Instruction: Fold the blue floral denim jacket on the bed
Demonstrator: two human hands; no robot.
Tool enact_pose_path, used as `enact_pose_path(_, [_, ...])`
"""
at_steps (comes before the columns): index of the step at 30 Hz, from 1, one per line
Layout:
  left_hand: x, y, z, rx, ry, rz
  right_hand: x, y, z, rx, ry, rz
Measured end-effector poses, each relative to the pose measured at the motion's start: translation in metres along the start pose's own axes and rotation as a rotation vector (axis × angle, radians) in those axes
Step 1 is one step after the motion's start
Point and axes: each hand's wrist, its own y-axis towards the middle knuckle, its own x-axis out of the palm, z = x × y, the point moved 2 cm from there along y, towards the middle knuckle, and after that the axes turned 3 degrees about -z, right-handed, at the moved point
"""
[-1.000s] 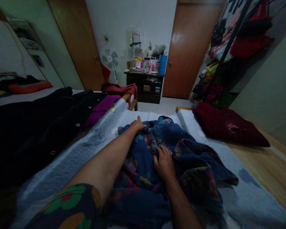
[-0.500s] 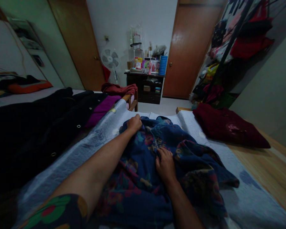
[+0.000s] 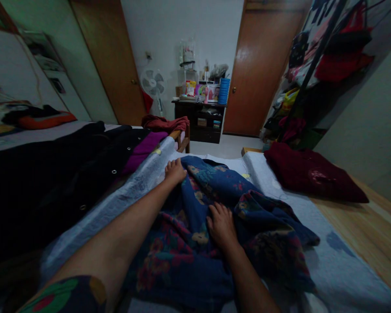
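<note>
1. I see a pale, grey-blue patterned cloth sheet [image 3: 339, 269] spread below.
2. A crumpled blue floral fabric garment [image 3: 195, 237] lies on it.
3. My right hand [image 3: 222, 225] rests there, fingers slightly parted.
4. My left hand's [image 3: 176, 172] fingers curl at its far-left edge; pinching, I cannot tell.

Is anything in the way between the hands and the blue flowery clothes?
Nothing visible is. The right hand rests on the blue flowery garment, and the left hand is at its far edge. The maroon garment lies apart, off to the right, not between them.
</note>
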Motion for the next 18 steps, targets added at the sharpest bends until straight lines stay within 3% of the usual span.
enact_pose_path(3, [0.011, -0.047, 0.016, 0.239, 0.081, 0.070, -0.003, 0.000, 0.000, 0.008, -0.002, -0.022])
enact_pose_path(6, [0.021, -0.091, 0.018, 0.434, 0.069, -0.146, -0.006, 0.000, -0.001, -0.006, -0.006, -0.013])
enact_pose_path(8, [0.027, -0.112, 0.007, 0.435, 0.043, -0.308, -0.007, -0.001, -0.002, -0.018, 0.001, 0.001])
enact_pose_path(10, [0.031, -0.123, -0.009, 0.398, 0.002, -0.338, -0.009, -0.001, -0.002, -0.018, 0.025, 0.013])
enact_pose_path(13, [0.035, -0.125, -0.034, 0.313, -0.090, -0.284, -0.022, -0.003, 0.001, -0.034, 0.132, -0.025])
enact_pose_path(15, [0.035, -0.118, -0.048, 0.262, -0.154, -0.216, -0.043, -0.005, 0.006, -0.060, 0.241, -0.027])
enact_pose_path(18, [0.031, -0.100, -0.061, 0.151, -0.260, -0.067, -0.092, -0.007, 0.020, -0.083, 0.276, 0.175])
